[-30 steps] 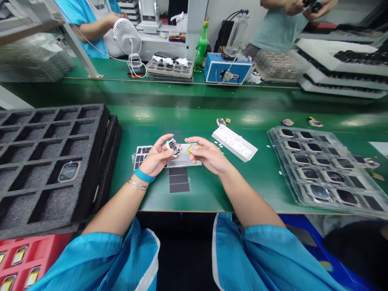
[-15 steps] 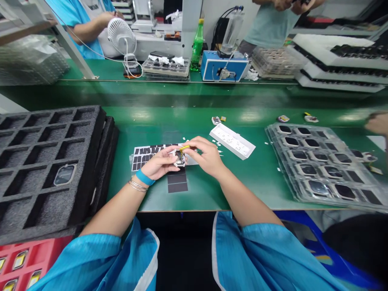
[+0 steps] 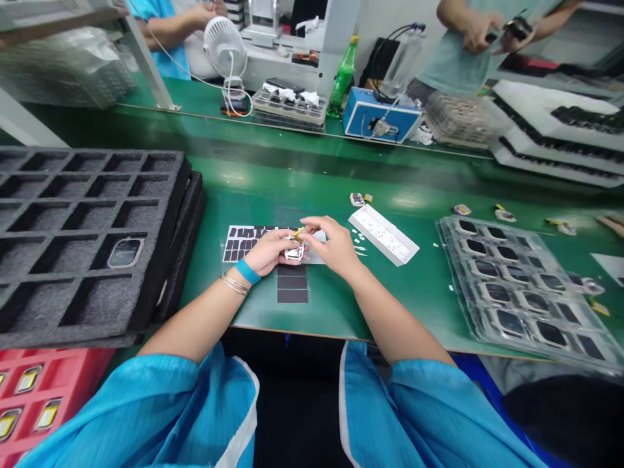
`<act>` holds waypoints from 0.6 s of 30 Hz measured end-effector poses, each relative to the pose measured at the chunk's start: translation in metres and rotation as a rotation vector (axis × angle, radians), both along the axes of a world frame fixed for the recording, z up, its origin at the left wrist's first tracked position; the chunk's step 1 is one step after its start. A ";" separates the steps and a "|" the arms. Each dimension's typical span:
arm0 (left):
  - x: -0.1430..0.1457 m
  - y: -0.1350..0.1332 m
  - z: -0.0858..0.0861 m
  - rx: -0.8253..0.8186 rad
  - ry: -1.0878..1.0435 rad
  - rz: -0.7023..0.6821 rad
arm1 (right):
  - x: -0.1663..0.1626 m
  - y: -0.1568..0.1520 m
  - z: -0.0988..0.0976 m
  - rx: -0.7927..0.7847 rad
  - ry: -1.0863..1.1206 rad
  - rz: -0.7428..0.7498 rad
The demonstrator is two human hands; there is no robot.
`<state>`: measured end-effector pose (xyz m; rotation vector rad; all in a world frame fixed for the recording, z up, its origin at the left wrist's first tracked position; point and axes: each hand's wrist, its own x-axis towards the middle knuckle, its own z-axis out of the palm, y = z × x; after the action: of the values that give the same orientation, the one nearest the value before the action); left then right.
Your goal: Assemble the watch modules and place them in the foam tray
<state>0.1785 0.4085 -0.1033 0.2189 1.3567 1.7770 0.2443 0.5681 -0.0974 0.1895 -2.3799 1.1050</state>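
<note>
My left hand (image 3: 270, 252) grips a small white watch case (image 3: 295, 251) just above the green table (image 3: 341, 305). My right hand (image 3: 331, 246) pinches a small yellow part (image 3: 298, 232) and holds it against the top of the case. Both hands hover over a sheet of black adhesive pads (image 3: 241, 240). A dark strip (image 3: 292, 286) lies on the table just below them.
A black foam tray (image 3: 73, 240) on the left holds one watch body (image 3: 125, 253). A white parts box (image 3: 383, 234) lies right of my hands, a clear tray of watch bodies (image 3: 526, 286) further right. Red bin (image 3: 34, 390) lower left. Two people work beyond the far bench.
My hands came together: the right hand brought the yellow part onto the case held in the left. The view shifted slightly left and down.
</note>
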 end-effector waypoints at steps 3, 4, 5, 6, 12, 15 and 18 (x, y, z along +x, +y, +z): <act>-0.013 -0.007 0.003 0.006 0.019 0.199 | -0.026 0.010 0.007 -0.029 -0.176 0.041; -0.019 -0.010 0.003 0.019 0.028 0.293 | -0.036 0.013 0.008 0.035 -0.235 0.061; -0.024 -0.012 0.003 0.034 0.033 0.382 | -0.046 0.016 0.009 0.129 -0.285 0.087; -0.029 -0.014 0.002 0.045 0.031 0.456 | -0.055 0.018 0.009 0.232 -0.331 0.118; -0.038 -0.017 -0.002 0.033 -0.013 0.586 | -0.072 0.007 0.009 0.548 -0.651 0.069; -0.037 -0.015 -0.001 0.046 0.013 0.596 | -0.062 -0.004 0.012 0.511 -0.833 0.001; -0.035 -0.013 -0.001 0.064 0.025 0.588 | -0.047 -0.014 0.013 0.394 -0.911 0.017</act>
<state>0.1430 0.3953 -0.1038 -0.1442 1.4810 2.3049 0.1977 0.5540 -0.0841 -0.2185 -3.3984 0.7980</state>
